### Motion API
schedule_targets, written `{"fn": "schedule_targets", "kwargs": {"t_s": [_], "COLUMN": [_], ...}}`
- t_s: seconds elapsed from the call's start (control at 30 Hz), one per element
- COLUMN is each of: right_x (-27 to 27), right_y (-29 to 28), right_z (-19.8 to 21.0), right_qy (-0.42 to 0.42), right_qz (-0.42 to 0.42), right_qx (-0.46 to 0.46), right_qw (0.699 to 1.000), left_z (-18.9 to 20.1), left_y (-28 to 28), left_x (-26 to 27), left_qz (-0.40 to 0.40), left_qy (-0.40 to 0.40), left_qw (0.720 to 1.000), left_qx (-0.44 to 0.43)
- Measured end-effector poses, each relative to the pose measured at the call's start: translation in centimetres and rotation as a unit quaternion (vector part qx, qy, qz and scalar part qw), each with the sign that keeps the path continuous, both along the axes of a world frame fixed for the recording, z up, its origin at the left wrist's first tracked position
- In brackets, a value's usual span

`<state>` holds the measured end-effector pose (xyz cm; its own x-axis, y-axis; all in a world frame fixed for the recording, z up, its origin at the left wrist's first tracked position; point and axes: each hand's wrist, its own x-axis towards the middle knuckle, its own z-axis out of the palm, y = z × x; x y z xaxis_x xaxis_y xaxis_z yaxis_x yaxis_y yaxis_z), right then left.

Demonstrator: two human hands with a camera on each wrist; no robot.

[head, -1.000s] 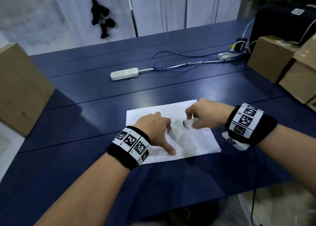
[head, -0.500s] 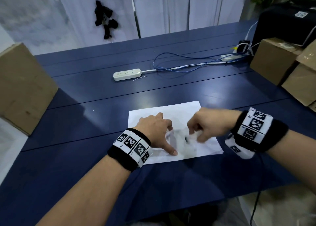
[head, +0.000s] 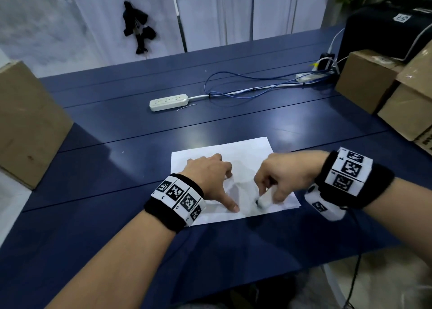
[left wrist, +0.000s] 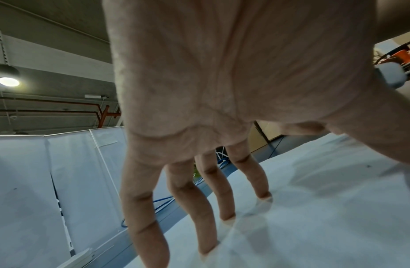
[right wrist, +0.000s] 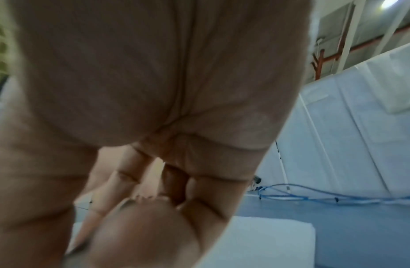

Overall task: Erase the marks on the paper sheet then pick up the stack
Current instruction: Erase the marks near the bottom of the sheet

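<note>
left wrist: black band (head: pixel 173 201) ringed with white tiles printed in black square codes; forearm bare
right wrist: matching black band (head: pixel 353 176); white camera unit (head: pixel 323 205) beneath; dark cable (head: pixel 354 278) trailing down

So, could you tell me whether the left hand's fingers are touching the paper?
Touching. The left wrist view shows the left hand with spread fingertips planted on the white paper, no gap beneath them.

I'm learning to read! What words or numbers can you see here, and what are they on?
"57": seemingly, on the white tag atop the black case; blurred, so unsure.
Black print on the brown cardboard box at the right edge: cut off, unreadable.
Black-and-white square codes on both wristbands: patterns; tiny characters beside them too small.
White paper sheet: no words visible.
</note>
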<state>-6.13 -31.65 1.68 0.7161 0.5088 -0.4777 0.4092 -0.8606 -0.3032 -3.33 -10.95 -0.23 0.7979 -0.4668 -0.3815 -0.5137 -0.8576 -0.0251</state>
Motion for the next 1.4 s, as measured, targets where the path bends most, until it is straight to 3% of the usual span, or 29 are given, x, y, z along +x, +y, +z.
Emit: {"fn": "schedule_targets", "kwargs": {"t_s": [0.13, 0.2, 0.4, 0.57, 0.63, 0.8, 1.0, 1.07, 1.17, 1.23, 1.4], "right_x": [2.4, 2.8, -0.5, 2.3, 2.1, -0.6, 2.2, 1.8, -0.2, -0.7, 2.5], "right_y": [-0.4, -0.8, 0.0, -0.3, -0.2, 0.5, -0.6, -0.8, -0.5, -0.4, -1.2], "right_z": [-0.1, -0.4, -0.1, -0.1, -0.3, 0.0, 0.0, 0.0, 0.0, 0.0, -0.6], "right_qy": [-0.138, -0.168, -0.001, -0.142, -0.164, -0.013, -0.141, -0.129, -0.019, 0.008, -0.142], "right_qz": [-0.078, -0.11, 0.012, -0.104, -0.1, 0.016, -0.121, -0.105, -0.023, -0.007, -0.123], "right_qx": [0.009, 0.025, 0.004, 0.018, 0.017, 0.008, 0.04, 0.03, 0.007, 0.009, 0.031], "right_qw": [0.987, 0.979, 1.0, 0.984, 0.981, 1.0, 0.982, 0.986, 1.0, 1.0, 0.982], "left_z": [0.2, 0.1, 0.1, 0.3, 0.3, 0.2, 0.3, 0.3, 0.2, 0.2, 0.1], "left_y": [-0.1, 0.0, -0.2, -0.2, -0.1, -0.2, -0.1, -0.1, -0.1, -0.2, -0.1], "left_x": [-0.1, -0.2, 0.0, -0.1, -0.1, -0.1, -0.2, -0.1, 0.0, 0.0, 0.0], "left_qz": [0.002, 0.003, 0.0, 0.001, 0.001, 0.003, 0.005, 0.005, 0.005, 0.002, 0.003], "left_qy": [0.002, 0.001, 0.005, 0.004, 0.003, 0.003, 0.005, 0.001, 0.002, 0.004, 0.001], "left_qw": [1.0, 1.0, 1.0, 1.0, 1.0, 1.0, 1.0, 1.0, 1.0, 1.0, 1.0], "left_qx": [0.003, 0.0, 0.004, 0.004, 0.004, 0.002, -0.002, -0.002, -0.002, -0.001, -0.005]}}
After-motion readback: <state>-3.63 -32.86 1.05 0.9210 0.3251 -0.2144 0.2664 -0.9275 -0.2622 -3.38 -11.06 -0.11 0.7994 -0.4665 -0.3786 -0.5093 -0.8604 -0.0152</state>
